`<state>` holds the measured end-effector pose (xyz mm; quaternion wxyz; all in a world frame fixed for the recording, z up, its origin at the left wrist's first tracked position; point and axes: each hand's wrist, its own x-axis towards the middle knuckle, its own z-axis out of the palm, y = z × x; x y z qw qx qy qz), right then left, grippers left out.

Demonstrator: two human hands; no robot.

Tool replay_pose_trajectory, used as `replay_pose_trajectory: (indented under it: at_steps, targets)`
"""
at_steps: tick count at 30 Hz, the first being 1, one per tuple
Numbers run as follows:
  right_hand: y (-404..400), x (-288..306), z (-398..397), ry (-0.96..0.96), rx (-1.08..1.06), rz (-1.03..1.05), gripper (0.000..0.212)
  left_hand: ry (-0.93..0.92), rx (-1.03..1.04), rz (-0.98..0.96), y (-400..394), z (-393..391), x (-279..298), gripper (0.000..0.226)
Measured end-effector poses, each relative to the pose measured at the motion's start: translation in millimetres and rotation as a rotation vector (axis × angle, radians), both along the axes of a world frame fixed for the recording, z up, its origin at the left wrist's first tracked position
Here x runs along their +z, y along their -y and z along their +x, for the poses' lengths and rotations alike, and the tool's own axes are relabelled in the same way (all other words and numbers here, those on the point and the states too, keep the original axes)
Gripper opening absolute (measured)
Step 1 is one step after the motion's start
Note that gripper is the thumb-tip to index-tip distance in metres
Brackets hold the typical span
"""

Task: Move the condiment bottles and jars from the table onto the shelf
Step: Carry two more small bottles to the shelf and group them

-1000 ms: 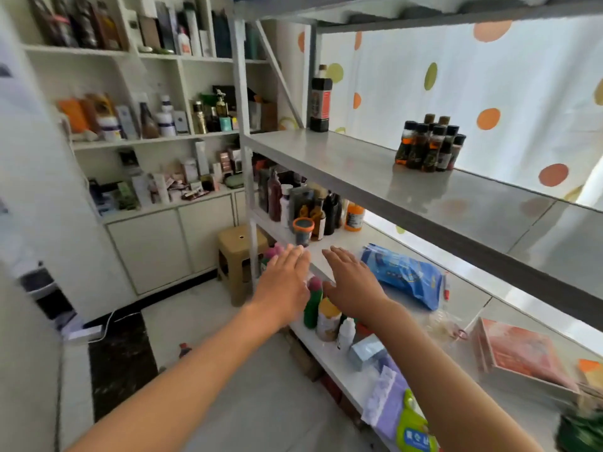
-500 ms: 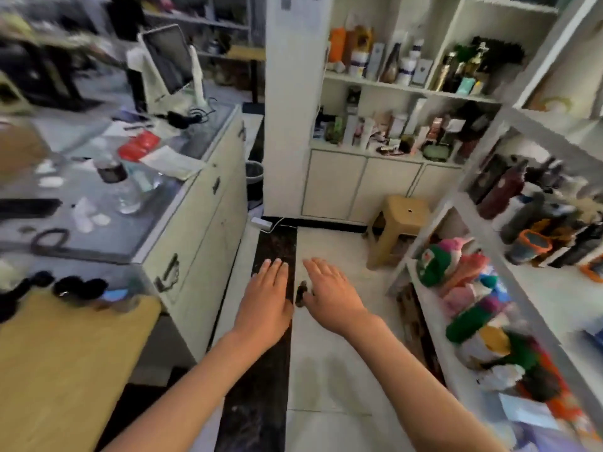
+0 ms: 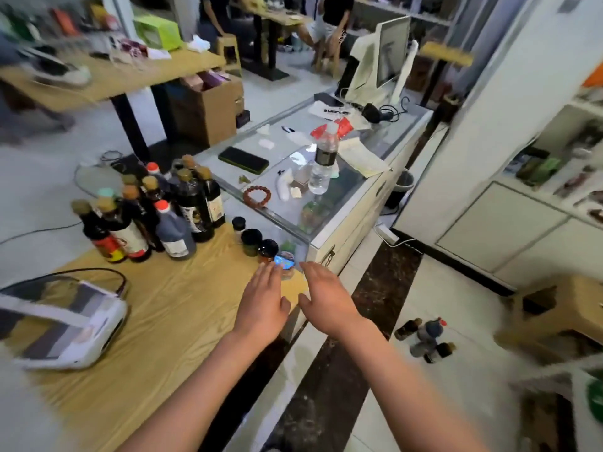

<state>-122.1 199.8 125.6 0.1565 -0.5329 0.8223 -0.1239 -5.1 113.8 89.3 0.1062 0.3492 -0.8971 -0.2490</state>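
A cluster of several dark sauce bottles (image 3: 156, 216) with tan and red caps stands on the wooden table (image 3: 156, 321). A row of small dark-lidded jars (image 3: 251, 239) sits along the table's right edge, ending in a jar with a blue lid (image 3: 284, 260). My left hand (image 3: 262, 303) hovers flat over the table just short of the blue-lidded jar, fingers straight. My right hand (image 3: 326, 300) is beside it, fingers straight, over the table's edge. Neither hand holds anything.
A glass counter (image 3: 326, 220) with a water bottle (image 3: 323, 164), a phone (image 3: 243, 159) and a bead bracelet adjoins the table. A white device (image 3: 65, 324) lies at the table's left. A few bottles (image 3: 424, 337) stand on the floor beside a stool (image 3: 561, 308).
My view has swung left from the metal shelf, across the aisle, to the table. Both empty hands came with it and now hover near the small jars.
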Motion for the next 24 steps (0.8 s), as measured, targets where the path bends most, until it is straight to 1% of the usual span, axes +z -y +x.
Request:
replay_pose_trajectory:
  at_steps: [6,9,11,15,17,21,24]
  targets:
    - [68,-20,13,0.043,0.049,0.039,0.063,0.001,0.14,0.086,53,16,-20,0.063]
    - [96,-33,7,0.057,0.03,0.08,0.063,0.007,0.207,0.146,73,16,-27,0.061]
    - [117,-44,0,0.111,0.0,0.099,0.063,0.019,0.247,0.181,90,14,-29,0.06]
    - [162,-66,-18,0.191,-0.065,0.074,0.051,0.074,0.285,0.2,127,5,-34,0.062]
    - [180,-77,-25,0.207,-0.06,0.084,0.052,0.086,0.297,0.209,146,-1,-35,0.062]
    - [223,-107,-47,0.222,-0.009,0.108,0.047,0.114,0.371,0.27,191,-31,-47,0.061]
    - [251,-128,-58,0.178,0.103,0.181,0.054,0.152,0.421,0.351,221,-56,-66,0.063]
